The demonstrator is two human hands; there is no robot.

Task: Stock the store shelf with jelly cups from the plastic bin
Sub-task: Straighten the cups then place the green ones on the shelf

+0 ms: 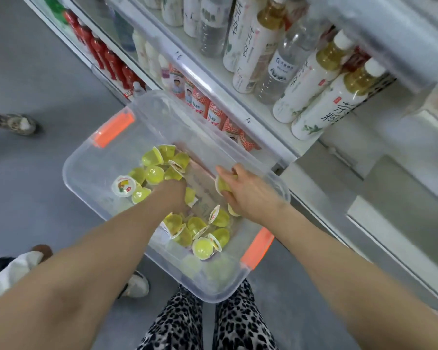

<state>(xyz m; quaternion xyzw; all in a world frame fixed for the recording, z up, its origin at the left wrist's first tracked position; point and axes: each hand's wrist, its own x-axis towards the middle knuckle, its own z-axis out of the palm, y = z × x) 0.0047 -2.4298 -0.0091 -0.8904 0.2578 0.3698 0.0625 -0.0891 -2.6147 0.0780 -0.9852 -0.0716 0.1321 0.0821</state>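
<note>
Task thing: small yellow jelly cups with white printed foil lids (152, 173) lie loose in two heaps inside the clear plastic bin with orange handles (86, 152), which sits just before the white store shelf (238, 107)
Right grip (248, 195): fingers curled round one held cup (223, 185), near the bin's shelf-side wall
Left grip (173, 194): pushed down among the cups mid-bin; its fingers are hidden, so I cannot tell whether it has anything
Step in hand: I judge this as gathering cups; I see none on the shelf
Doing it well: I would take each cup by its sides, not the foil, lift clear of the rim, then set it down lid up
Watch: the tall white-labelled tea bottles (311, 79) stand crowded above, so I would keep my forearms low when reaching in
</note>
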